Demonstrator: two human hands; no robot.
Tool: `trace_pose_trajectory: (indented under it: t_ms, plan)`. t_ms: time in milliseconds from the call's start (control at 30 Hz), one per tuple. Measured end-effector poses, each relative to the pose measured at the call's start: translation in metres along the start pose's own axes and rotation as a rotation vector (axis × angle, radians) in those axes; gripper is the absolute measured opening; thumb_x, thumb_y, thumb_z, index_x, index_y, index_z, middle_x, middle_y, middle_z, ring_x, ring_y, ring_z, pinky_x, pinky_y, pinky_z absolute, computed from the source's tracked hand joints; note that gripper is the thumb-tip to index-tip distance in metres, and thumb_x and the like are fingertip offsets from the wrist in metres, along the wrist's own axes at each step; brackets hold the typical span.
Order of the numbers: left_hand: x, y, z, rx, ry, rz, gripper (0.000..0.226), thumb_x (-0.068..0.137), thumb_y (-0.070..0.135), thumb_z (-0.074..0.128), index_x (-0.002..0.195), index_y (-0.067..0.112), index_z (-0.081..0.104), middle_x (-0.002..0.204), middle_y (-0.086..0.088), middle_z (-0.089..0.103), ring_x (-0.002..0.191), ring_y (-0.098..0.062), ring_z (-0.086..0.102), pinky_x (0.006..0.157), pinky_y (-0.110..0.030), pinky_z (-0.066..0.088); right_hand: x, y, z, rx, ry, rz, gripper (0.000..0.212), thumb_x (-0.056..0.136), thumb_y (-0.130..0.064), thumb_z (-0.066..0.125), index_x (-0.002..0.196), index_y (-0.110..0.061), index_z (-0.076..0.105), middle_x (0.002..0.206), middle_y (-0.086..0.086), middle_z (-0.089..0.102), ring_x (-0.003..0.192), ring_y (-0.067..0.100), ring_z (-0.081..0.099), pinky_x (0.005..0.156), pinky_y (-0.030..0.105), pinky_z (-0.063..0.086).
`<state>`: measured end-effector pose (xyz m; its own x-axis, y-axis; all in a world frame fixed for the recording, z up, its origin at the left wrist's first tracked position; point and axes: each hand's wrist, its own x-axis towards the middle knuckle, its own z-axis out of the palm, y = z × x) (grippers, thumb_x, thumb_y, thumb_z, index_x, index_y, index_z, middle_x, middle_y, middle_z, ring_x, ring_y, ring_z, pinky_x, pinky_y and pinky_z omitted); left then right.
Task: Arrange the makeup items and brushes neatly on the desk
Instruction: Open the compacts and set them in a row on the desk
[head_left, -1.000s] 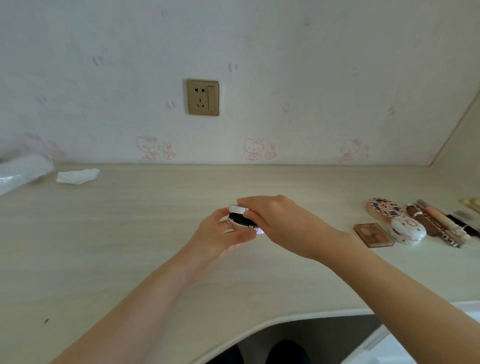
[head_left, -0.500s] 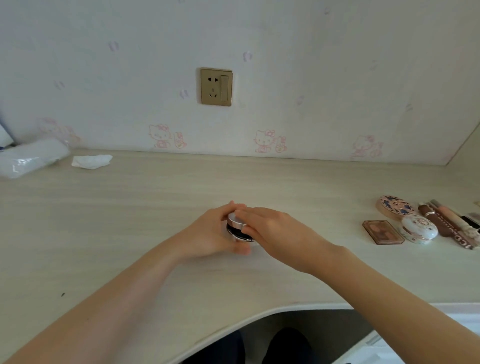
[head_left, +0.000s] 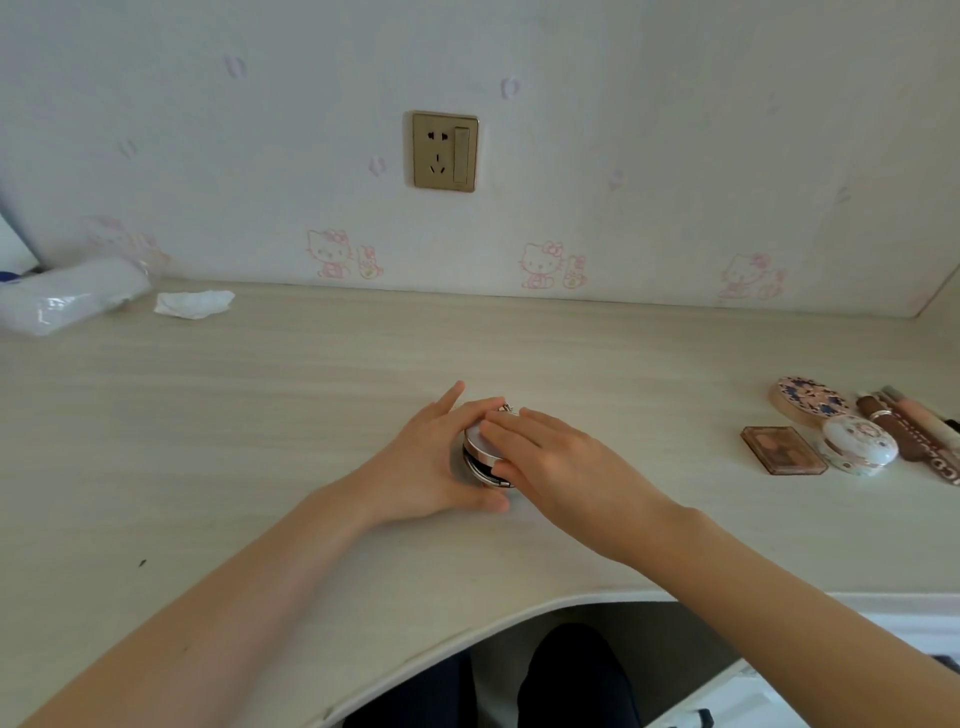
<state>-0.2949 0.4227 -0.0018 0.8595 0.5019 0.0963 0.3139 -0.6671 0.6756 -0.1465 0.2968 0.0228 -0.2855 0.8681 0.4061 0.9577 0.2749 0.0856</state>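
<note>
Nearest, dark trouser legs under the curved front edge of the pale wood-grain counter, and two bare forearms reaching in over that edge.

At mid-counter, both hands meeting on a round silver compact, lid slightly ajar, with a dark gap showing along its near side. Left hand cupped round the compact's left side, thumb curled under its near edge, fingers curved along the far rim, index finger pointing away. Right hand laid over the compact from the right, fingers nearly straight and flat on the lid, thumb against the near edge (pressing or merely resting: cannot tell).

Off to the right, well apart from the hands, a cluster of makeup: a flat brown rectangular palette closest, just beside it a white domed compact with a printed lid, behind that a round floral compact, and at the frame's edge a bundle of tubes and pencils lying side by side, partly cut off.

Farther back on the left, a crumpled white tissue and a plastic-wrapped white pack near the wall.

On the wall, a gold socket plate above a row of pink cartoon-cat prints.
</note>
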Motion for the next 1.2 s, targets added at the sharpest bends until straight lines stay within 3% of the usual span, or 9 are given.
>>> trace_pose_trajectory:
  t_ms: [333, 467, 567, 633, 767, 867, 967, 1067, 1200]
  plan:
    - [-0.013, 0.002, 0.008, 0.160, 0.029, 0.047, 0.108, 0.051, 0.077, 0.069, 0.143, 0.046, 0.021, 0.147, 0.029, 0.030, 0.140, 0.004, -0.022, 0.119, -0.040, 0.001, -0.019, -0.009, 0.002, 0.014, 0.075, -0.005, 0.031, 0.091, -0.013, 0.062, 0.119, -0.002, 0.060, 0.121, 0.009, 0.063, 0.100, 0.032, 0.063, 0.082, 0.042, 0.056]
    - [-0.012, 0.003, 0.004, 0.079, -0.037, -0.003, 0.117, 0.041, 0.083, 0.067, 0.140, 0.059, 0.008, 0.145, 0.032, 0.030, 0.142, 0.003, -0.015, 0.120, -0.041, 0.005, -0.026, -0.013, 0.002, 0.046, 0.127, 0.034, 0.033, 0.091, -0.012, 0.062, 0.123, -0.001, 0.060, 0.126, 0.012, 0.061, 0.109, 0.035, 0.062, 0.093, 0.043, 0.052]
    - [-0.007, 0.001, -0.003, 0.010, -0.123, -0.003, 0.106, 0.045, 0.077, 0.072, 0.133, 0.065, 0.014, 0.140, 0.039, 0.030, 0.142, 0.005, -0.009, 0.120, -0.037, 0.010, -0.027, -0.016, 0.002, 0.077, 0.167, 0.034, 0.033, 0.091, -0.010, 0.062, 0.122, 0.000, 0.061, 0.125, 0.012, 0.063, 0.108, 0.033, 0.063, 0.093, 0.039, 0.052]
    - [-0.002, -0.001, -0.006, -0.046, -0.161, 0.000, 0.101, 0.048, 0.070, 0.074, 0.134, 0.059, 0.022, 0.138, 0.039, 0.031, 0.141, 0.007, -0.005, 0.118, -0.032, 0.012, -0.026, -0.016, 0.001, 0.121, 0.186, 0.022, 0.032, 0.091, -0.008, 0.061, 0.122, 0.000, 0.060, 0.123, 0.012, 0.063, 0.109, 0.029, 0.063, 0.092, 0.036, 0.052]
    - [0.011, -0.006, -0.010, -0.091, -0.188, 0.028, 0.093, 0.050, 0.066, 0.075, 0.132, 0.054, 0.033, 0.144, 0.022, 0.039, 0.144, 0.002, 0.000, 0.115, -0.025, 0.012, -0.024, -0.009, 0.004, 0.124, 0.143, 0.020, 0.032, 0.092, -0.010, 0.061, 0.123, 0.001, 0.060, 0.124, 0.012, 0.063, 0.113, 0.029, 0.061, 0.095, 0.037, 0.051]
    - [0.019, -0.011, -0.015, -0.126, -0.139, 0.032, 0.077, 0.055, 0.061, 0.074, 0.125, 0.049, 0.045, 0.127, 0.016, 0.054, 0.136, 0.010, 0.023, 0.112, -0.021, 0.021, -0.023, -0.004, 0.012, 0.102, 0.067, -0.006, 0.033, 0.094, -0.013, 0.059, 0.125, -0.002, 0.059, 0.127, 0.008, 0.061, 0.114, 0.030, 0.060, 0.098, 0.040, 0.048]
    - [0.019, -0.012, -0.018, -0.087, -0.125, 0.008, 0.072, 0.054, 0.059, 0.079, 0.118, 0.056, 0.047, 0.123, 0.032, 0.051, 0.133, 0.015, 0.022, 0.110, -0.017, 0.021, -0.020, -0.001, 0.015, 0.100, 0.055, 0.015, 0.032, 0.094, -0.016, 0.059, 0.124, -0.004, 0.060, 0.125, 0.006, 0.062, 0.115, 0.030, 0.059, 0.096, 0.041, 0.049]
    - [0.010, -0.010, -0.012, -0.002, -0.096, 0.068, 0.079, 0.057, 0.053, 0.084, 0.126, 0.054, 0.044, 0.122, 0.052, 0.038, 0.128, 0.026, 0.013, 0.103, -0.001, 0.014, -0.014, -0.001, 0.014, 0.106, 0.060, 0.057, 0.033, 0.093, -0.018, 0.060, 0.123, -0.005, 0.061, 0.125, 0.006, 0.063, 0.116, 0.030, 0.059, 0.092, 0.041, 0.052]
    - [-0.006, -0.011, 0.003, 0.083, 0.076, 0.026, 0.102, 0.058, 0.052, 0.084, 0.145, 0.030, 0.034, 0.134, 0.031, 0.035, 0.137, 0.000, 0.025, 0.107, -0.011, 0.020, -0.010, 0.000, 0.012, 0.102, 0.031, 0.100, 0.034, 0.093, -0.020, 0.060, 0.124, -0.007, 0.061, 0.128, 0.005, 0.062, 0.118, 0.030, 0.058, 0.094, 0.041, 0.052]
